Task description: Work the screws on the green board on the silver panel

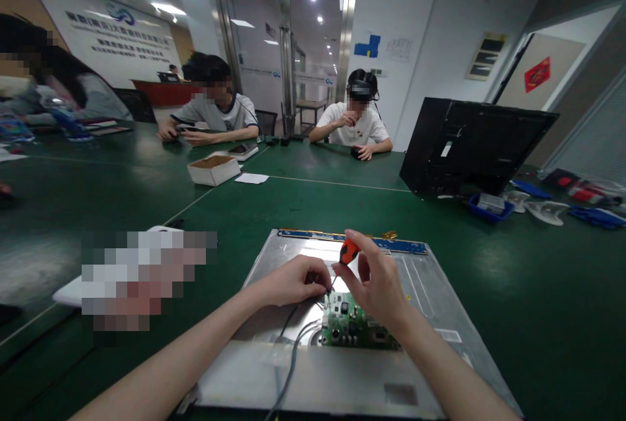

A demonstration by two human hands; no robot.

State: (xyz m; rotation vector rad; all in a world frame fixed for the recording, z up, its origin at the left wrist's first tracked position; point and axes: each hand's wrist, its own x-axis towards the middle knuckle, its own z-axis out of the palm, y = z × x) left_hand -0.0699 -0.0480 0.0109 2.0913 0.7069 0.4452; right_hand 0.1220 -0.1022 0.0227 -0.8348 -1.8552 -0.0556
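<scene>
A silver metal panel (264, 369) lies flat on the green table, with a green circuit board (342, 326) on its middle. My right hand (376, 277) pinches the red and black handle of a small screwdriver (349, 251), whose thin shaft slants down toward the board's upper left corner. Beside the shaft tip, my left hand (303, 279) has its fingers closed at the board's corner; what they hold is too small to make out. Dark cables (293, 359) run from near the board to the panel's front edge. A blue strip board (403, 246) lines the panel's far edge.
Across the green table (293, 206) sit several people. A white open box (214, 170) stands at the back left, and a large black monitor (474, 144) at the back right. Near the monitor is a blue tray (490, 207) with small items. A blurred pale object (141, 271) lies left.
</scene>
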